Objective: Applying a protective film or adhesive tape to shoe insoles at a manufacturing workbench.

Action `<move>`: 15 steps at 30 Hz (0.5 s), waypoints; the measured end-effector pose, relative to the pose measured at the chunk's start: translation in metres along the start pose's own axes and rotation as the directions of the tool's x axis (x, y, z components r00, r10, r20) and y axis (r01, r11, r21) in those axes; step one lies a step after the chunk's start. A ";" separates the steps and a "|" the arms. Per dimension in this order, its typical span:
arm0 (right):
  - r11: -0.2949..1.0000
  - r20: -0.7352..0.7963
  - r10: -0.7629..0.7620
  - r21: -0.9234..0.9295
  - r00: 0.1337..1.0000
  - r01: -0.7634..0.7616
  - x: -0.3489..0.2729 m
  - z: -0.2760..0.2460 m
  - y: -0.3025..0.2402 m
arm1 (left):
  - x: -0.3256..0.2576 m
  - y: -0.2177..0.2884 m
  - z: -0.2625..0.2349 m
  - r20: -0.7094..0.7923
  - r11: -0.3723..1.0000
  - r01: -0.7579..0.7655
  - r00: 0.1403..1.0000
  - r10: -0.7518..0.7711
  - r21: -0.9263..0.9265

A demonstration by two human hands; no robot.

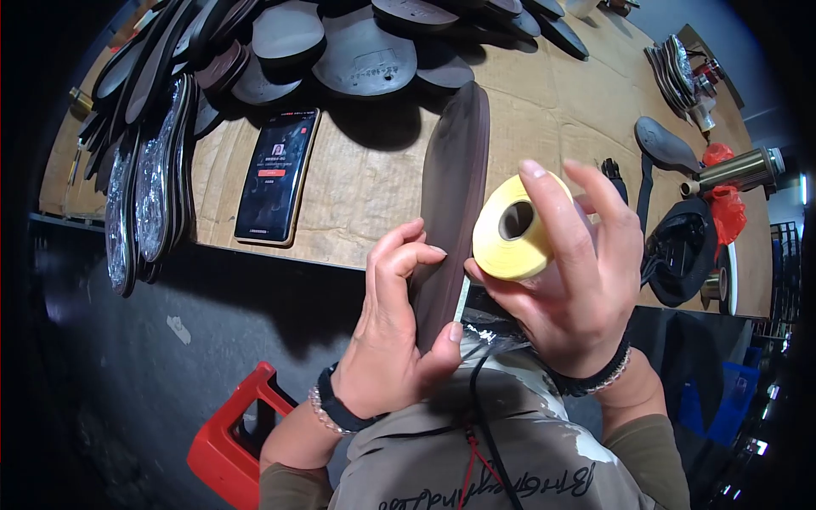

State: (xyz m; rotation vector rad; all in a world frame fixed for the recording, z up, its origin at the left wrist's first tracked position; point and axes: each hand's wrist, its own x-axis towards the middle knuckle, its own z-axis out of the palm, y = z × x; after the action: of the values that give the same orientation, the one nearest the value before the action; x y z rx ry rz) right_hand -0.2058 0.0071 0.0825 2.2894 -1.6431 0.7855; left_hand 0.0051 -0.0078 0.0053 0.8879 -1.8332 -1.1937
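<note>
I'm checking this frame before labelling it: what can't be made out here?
- Head view: lower end of the brown shoe sole is hidden by the left hand.
- Back of the yellow tape roll is covered by the right hand.
- The phone screen is too small to read.
- The red stool is cut off by the bottom edge.

Dark brown insole point(455, 187) on edge over the table rim, pale yellow tape roll point(512, 229) just beside.

free: bare tabletop point(544, 110) centre | blocked: sole pile point(340, 42) behind, phone point(276, 174) left, flask point(735, 170) right
</note>
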 end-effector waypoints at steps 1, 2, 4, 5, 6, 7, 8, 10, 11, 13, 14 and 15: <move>0.999 0.015 -0.005 -0.037 1.000 0.006 0.002 -0.001 0.000 | 0.002 0.003 -0.005 0.031 0.998 0.043 0.999 -0.041 -0.045; 0.999 0.011 -0.003 -0.041 1.000 0.004 0.003 0.000 0.002 | 0.005 0.006 -0.010 0.034 0.998 0.039 0.999 -0.037 -0.045; 0.999 0.047 -0.042 -0.011 0.998 0.043 0.003 0.002 0.006 | 0.016 0.014 -0.019 0.131 0.992 0.101 0.985 -0.110 0.075; 0.997 0.052 -0.066 -0.027 0.996 0.067 0.004 0.004 0.008 | 0.023 0.017 -0.024 0.143 0.991 0.114 0.982 -0.124 0.074; 0.997 0.040 -0.067 -0.031 0.997 0.068 0.006 0.004 0.008 | 0.030 0.016 -0.025 0.143 0.991 0.104 0.983 -0.115 0.081; 0.998 0.066 -0.070 -0.005 0.995 0.070 0.007 0.004 0.008 | 0.037 0.012 -0.026 0.128 0.993 0.082 0.987 -0.093 0.083; 0.997 0.093 -0.074 0.020 0.993 0.072 0.008 0.002 0.008 | 0.043 0.008 -0.025 0.113 0.995 0.063 0.991 -0.072 0.083; 0.996 0.098 -0.078 0.057 0.992 0.073 0.010 -0.001 0.009 | 0.052 0.004 -0.025 0.104 0.994 0.022 0.994 -0.034 0.111; 0.988 0.130 -0.093 0.132 0.987 0.075 0.011 -0.002 0.014 | 0.056 0.006 -0.024 0.116 0.993 0.029 0.992 -0.042 0.110; 0.956 0.181 -0.086 0.293 0.980 0.030 0.012 -0.006 0.021 | 0.060 0.006 -0.023 0.126 0.993 0.008 0.992 -0.023 0.118; 0.955 0.176 -0.087 0.294 0.981 0.032 0.015 -0.008 0.024 | 0.060 0.005 -0.024 0.125 0.992 0.005 0.992 -0.021 0.123; 0.906 0.201 -0.098 0.423 0.975 0.004 0.019 -0.011 0.028 | 0.060 0.004 -0.024 0.132 0.991 0.013 0.991 -0.031 0.134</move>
State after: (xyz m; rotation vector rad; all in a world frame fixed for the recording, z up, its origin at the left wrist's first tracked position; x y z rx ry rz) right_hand -0.2306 -0.0131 0.0980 2.7934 -1.6161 0.9886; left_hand -0.0020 -0.0675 0.0288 0.9236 -2.0349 -1.1801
